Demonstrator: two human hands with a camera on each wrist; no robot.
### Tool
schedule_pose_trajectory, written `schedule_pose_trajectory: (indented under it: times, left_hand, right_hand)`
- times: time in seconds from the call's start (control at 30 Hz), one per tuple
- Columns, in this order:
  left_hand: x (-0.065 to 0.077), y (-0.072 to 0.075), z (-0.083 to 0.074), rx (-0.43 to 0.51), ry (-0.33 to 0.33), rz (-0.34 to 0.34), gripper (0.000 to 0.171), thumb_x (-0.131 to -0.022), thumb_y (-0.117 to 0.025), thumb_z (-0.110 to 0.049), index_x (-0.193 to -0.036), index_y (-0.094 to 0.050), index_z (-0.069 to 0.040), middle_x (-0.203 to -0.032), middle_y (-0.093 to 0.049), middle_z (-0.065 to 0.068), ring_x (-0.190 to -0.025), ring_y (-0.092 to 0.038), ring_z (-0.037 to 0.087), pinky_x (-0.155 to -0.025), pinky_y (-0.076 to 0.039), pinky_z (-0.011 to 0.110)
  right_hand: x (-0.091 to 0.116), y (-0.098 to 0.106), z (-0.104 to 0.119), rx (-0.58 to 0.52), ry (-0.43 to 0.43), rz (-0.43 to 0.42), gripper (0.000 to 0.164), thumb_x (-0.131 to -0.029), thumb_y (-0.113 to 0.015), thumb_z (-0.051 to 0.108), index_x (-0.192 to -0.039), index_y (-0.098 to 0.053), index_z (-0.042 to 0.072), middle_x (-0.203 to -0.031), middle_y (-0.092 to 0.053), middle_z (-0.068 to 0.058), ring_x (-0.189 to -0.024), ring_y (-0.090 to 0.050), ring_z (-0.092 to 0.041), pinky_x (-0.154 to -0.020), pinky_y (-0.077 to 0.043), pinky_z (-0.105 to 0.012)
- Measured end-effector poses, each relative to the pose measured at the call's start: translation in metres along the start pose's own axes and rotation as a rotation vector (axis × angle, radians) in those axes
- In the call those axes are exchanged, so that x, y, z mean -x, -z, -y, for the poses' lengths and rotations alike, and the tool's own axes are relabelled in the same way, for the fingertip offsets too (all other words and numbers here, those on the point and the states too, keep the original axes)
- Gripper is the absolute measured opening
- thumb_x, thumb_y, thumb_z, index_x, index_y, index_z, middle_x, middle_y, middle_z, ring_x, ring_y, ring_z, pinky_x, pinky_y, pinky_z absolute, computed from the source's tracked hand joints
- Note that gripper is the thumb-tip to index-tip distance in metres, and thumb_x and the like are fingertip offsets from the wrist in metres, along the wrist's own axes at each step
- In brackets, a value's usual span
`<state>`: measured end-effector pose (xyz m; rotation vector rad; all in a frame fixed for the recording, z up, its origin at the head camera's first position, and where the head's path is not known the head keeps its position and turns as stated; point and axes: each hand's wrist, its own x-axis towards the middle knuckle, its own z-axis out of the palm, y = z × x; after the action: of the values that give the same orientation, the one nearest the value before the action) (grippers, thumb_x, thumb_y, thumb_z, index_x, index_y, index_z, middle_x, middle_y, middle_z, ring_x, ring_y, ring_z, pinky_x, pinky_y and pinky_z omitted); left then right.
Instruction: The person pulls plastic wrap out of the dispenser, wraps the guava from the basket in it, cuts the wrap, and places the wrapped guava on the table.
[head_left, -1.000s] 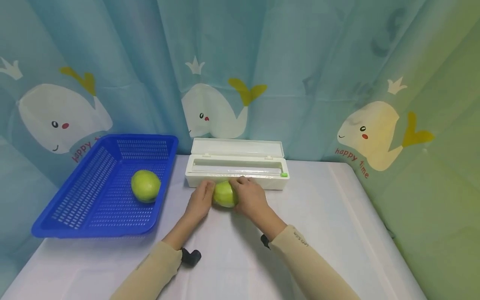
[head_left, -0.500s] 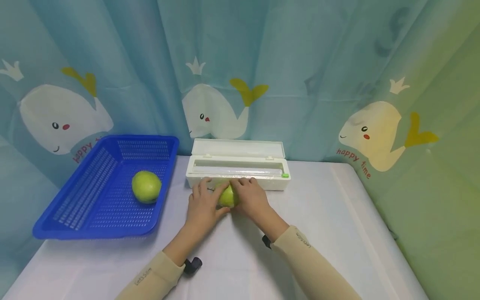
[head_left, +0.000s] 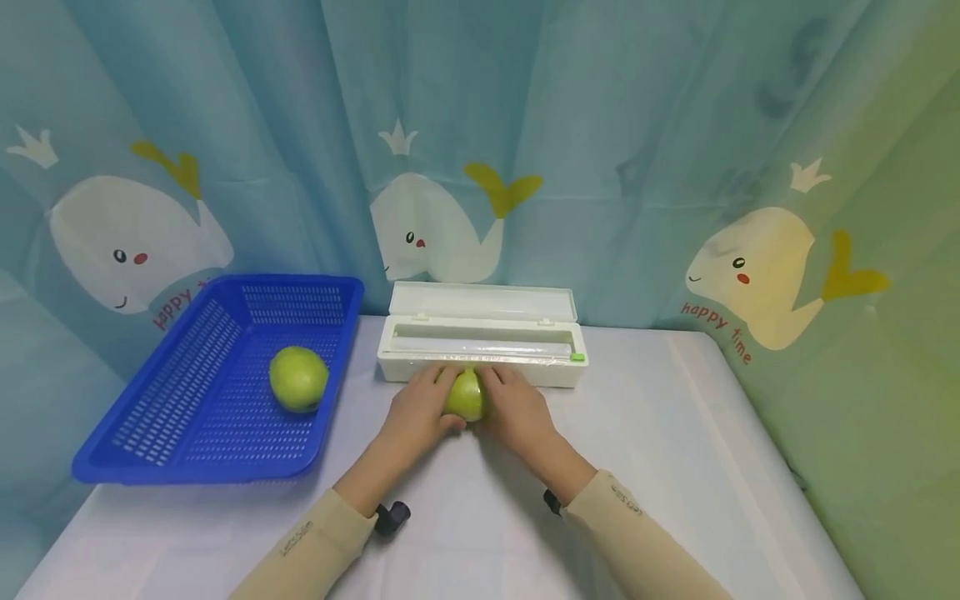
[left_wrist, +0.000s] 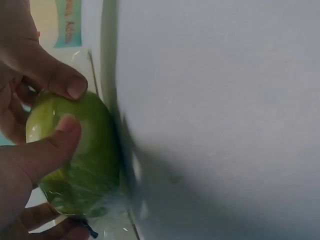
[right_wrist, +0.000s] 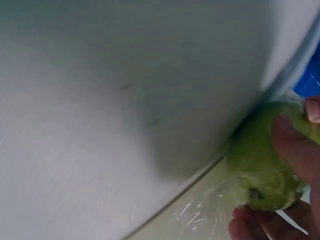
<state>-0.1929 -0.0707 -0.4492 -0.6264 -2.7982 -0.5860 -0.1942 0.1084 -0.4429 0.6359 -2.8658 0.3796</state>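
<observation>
A green pear sits between both hands, right in front of the white cling film box. Clear cling film stretches around it and shows as shiny wrinkles in the right wrist view. My left hand grips the pear's left side, its thumb lying on the near face and its fingers going behind. From the other side my right hand holds it the same way. In the left wrist view both thumbs press on the wrapped pear, and a dark stem pokes out near the left fingertips.
The box's lid is raised, with a film roll inside and a green slider at its right end. At left stands a blue basket holding a second green pear. A patterned curtain hangs behind the table.
My left hand has shifted from the pear's left end, spreading over it and then settling around its side. The right hand keeps its grip. The pear has turned slightly.
</observation>
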Motion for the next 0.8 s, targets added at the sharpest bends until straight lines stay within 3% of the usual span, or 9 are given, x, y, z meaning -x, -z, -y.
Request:
schedule_pose_trajectory:
  times: [0.17,0.37,0.53,0.63,0.73,0.8]
  left_hand:
    - [-0.004,0.003,0.003,0.055,0.008,0.023,0.076,-0.071,-0.087,-0.033,-0.137,-0.054,-0.012,-0.13,-0.059,0.013,-0.115,-0.058,0.034,-0.088,-0.054,0.05]
    - [-0.005,0.007,0.006,0.104,0.019,0.045,0.074,-0.075,-0.084,-0.037,-0.139,-0.054,-0.016,-0.132,-0.061,0.012,-0.115,-0.059,0.036,-0.088,-0.053,0.052]
    - [0.0,0.006,0.009,0.139,0.006,0.065,0.072,-0.084,-0.077,-0.038,-0.147,-0.047,-0.016,-0.14,-0.056,0.012,-0.124,-0.054,0.039,-0.098,-0.048,0.055]
    - [0.007,0.007,0.014,0.168,0.054,-0.033,0.066,-0.088,-0.075,-0.039,-0.145,-0.05,-0.017,-0.14,-0.057,0.01,-0.126,-0.054,0.037,-0.1,-0.048,0.055]
    - [0.011,0.01,0.021,0.255,0.152,-0.238,0.056,-0.087,-0.078,-0.032,-0.137,-0.058,-0.016,-0.134,-0.058,0.01,-0.121,-0.054,0.035,-0.099,-0.046,0.052]
    - [0.011,0.011,0.027,0.334,0.226,-0.351,0.055,-0.087,-0.078,-0.026,-0.136,-0.057,-0.013,-0.136,-0.052,0.013,-0.125,-0.047,0.036,-0.103,-0.041,0.052]
  right_hand:
    - [-0.007,0.007,-0.007,-0.054,-0.017,0.068,0.087,-0.064,-0.095,0.024,-0.139,-0.052,0.013,-0.134,-0.061,-0.01,-0.124,-0.056,-0.031,-0.102,-0.049,-0.045]
    - [-0.028,0.021,-0.002,-0.024,-0.06,0.195,0.079,-0.058,-0.098,0.026,-0.128,-0.063,0.015,-0.116,-0.07,-0.004,-0.107,-0.064,-0.026,-0.092,-0.053,-0.043]
    - [-0.032,0.026,0.002,-0.001,-0.092,0.259,0.076,-0.058,-0.098,0.027,-0.126,-0.065,0.017,-0.108,-0.07,-0.002,-0.099,-0.064,-0.022,-0.085,-0.053,-0.041]
    - [-0.026,0.024,0.004,0.033,-0.078,0.237,0.079,-0.061,-0.097,0.028,-0.131,-0.062,0.015,-0.114,-0.07,-0.005,-0.105,-0.064,-0.025,-0.091,-0.053,-0.042]
    - [-0.017,0.019,0.005,0.045,-0.062,0.182,0.085,-0.062,-0.096,0.027,-0.136,-0.058,0.013,-0.127,-0.066,-0.008,-0.117,-0.061,-0.03,-0.098,-0.051,-0.043]
    - [-0.011,0.015,0.004,0.038,-0.058,0.143,0.088,-0.062,-0.096,0.026,-0.139,-0.056,0.012,-0.133,-0.062,-0.009,-0.123,-0.057,-0.032,-0.101,-0.049,-0.043]
